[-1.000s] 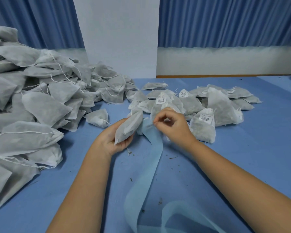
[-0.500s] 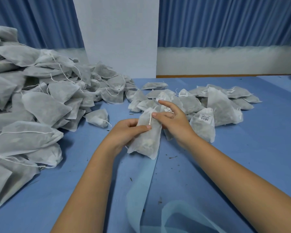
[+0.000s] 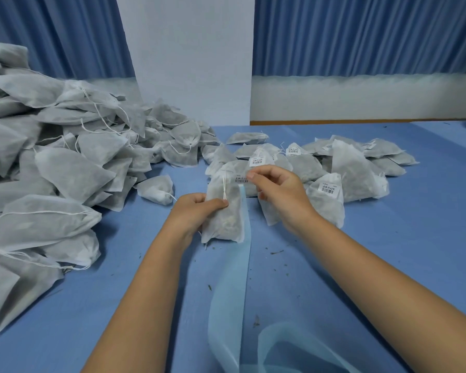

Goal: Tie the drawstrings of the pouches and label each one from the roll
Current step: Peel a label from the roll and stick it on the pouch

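My left hand [image 3: 197, 214] grips a grey fabric pouch [image 3: 223, 224] and holds it upright on the blue table, thumb across its front. The pouch's white drawstring [image 3: 223, 187] hangs down from its gathered top. My right hand [image 3: 280, 192] is just right of the pouch top and pinches a small barcode label [image 3: 240, 180] between its fingertips. A pale blue label backing strip [image 3: 230, 292] runs from behind the pouch down towards me.
A big heap of unlabelled pouches [image 3: 65, 170] with loose strings fills the left side. Labelled pouches [image 3: 347, 168] lie in a group behind and right of my hands. A white pillar [image 3: 186, 63] stands at the back. Small dry crumbs dot the table [image 3: 388, 238].
My left hand turned the pouch from tilted to upright. My right hand left the strip, touched the pouch top, and now has drawn slightly right with the label.
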### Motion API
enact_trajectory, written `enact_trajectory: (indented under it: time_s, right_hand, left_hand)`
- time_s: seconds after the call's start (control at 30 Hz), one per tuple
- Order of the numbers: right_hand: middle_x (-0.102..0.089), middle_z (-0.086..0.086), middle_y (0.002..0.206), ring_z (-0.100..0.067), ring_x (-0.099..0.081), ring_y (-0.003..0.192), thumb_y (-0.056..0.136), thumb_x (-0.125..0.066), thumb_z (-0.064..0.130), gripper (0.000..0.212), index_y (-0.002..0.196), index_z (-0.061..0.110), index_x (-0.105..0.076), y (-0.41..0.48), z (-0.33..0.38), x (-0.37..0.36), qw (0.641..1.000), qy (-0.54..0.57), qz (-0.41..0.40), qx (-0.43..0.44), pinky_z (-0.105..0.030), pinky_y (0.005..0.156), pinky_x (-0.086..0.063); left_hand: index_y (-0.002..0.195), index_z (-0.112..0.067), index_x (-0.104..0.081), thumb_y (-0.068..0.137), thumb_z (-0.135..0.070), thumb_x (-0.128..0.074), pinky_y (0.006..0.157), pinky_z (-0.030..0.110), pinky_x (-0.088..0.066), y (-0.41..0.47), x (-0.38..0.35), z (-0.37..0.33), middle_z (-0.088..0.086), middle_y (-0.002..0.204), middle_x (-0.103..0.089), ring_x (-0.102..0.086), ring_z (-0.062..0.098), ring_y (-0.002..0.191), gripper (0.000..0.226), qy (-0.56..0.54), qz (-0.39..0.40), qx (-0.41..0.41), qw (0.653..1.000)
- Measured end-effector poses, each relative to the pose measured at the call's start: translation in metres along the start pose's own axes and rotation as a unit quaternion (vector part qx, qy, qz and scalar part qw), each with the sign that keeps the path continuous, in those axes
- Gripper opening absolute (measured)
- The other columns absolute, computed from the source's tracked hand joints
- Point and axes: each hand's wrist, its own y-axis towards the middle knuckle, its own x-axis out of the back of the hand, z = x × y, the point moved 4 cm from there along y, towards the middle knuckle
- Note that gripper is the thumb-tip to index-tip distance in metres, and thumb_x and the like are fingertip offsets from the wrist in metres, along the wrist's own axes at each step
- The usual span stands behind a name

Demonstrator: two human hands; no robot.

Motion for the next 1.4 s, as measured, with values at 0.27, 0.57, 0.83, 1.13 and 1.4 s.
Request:
enact_trajectory:
  time_s: [0.27, 0.57, 0.83, 1.13, 1.4]
  right_hand:
    - [-0.064, 0.015, 0.058, 0.002, -0.051, 0.049, 0.086, -0.07, 0.017, 0.009, 0.079, 0.02, -0.073, -0.004, -0.01, -0.011, 0.997, -0.01, 0.046, -0.061, -0.012, 0.049, -0.041]
    - [-0.058, -0.005, 0.071, 0.001, -0.047, 0.044, 0.082, -0.075, 0.013, 0.005, 0.08, 0.017, -0.072, -0.008, -0.017, -0.011, 0.999, -0.019, -0.01, -0.047, -0.007, 0.042, -0.036]
    - [-0.052, 0.004, 0.068, 0.001, -0.045, 0.046, 0.078, -0.08, 0.02, 0.028, 0.101, 0.022, -0.064, -0.007, -0.016, -0.011, 0.998, -0.049, -0.014, -0.024, -0.009, 0.044, -0.037]
    - [-0.061, 0.012, 0.056, 0.0, -0.048, 0.043, 0.087, -0.07, 0.037, 0.021, 0.074, 0.019, -0.069, -0.007, -0.016, -0.012, 0.983, 0.023, 0.095, -0.158, -0.013, 0.039, -0.031]
    - [-0.068, 0.013, 0.068, 0.0, -0.062, 0.056, 0.088, -0.067, 0.036, 0.02, 0.094, 0.017, -0.064, -0.006, -0.015, -0.017, 0.987, -0.054, 0.089, -0.119, -0.011, 0.043, -0.04]
  left_hand:
    - [0.09, -0.012, -0.076, 0.08, -0.023, -0.079, 0.054, 0.023, -0.044, -0.005, -0.009, -0.006, 0.003, 0.078, -0.073, -0.063, 0.015, 0.066, 0.015, 0.018, 0.041, -0.04, 0.998]
    - [0.089, -0.021, -0.078, 0.073, -0.025, -0.084, 0.072, 0.03, -0.053, -0.009, -0.017, -0.008, 0.003, 0.092, -0.078, -0.073, 0.017, 0.084, 0.017, -0.003, 0.087, -0.042, 0.995]
    - [0.079, -0.02, -0.075, 0.091, -0.037, -0.067, 0.073, 0.033, -0.043, -0.012, -0.017, -0.012, 0.001, 0.079, -0.07, -0.059, 0.018, 0.077, 0.023, -0.016, 0.036, -0.044, 0.998]
    - [0.084, -0.02, -0.076, 0.094, -0.029, -0.065, 0.059, 0.02, -0.05, -0.013, -0.019, -0.014, -0.002, 0.078, -0.074, -0.068, 0.008, 0.068, 0.017, -0.094, 0.067, -0.053, 0.992]
    - [0.092, -0.01, -0.074, 0.095, -0.027, -0.064, 0.063, 0.026, -0.057, -0.01, -0.02, -0.013, 0.008, 0.086, -0.077, -0.073, 0.017, 0.077, 0.02, -0.144, 0.001, -0.032, 0.989]
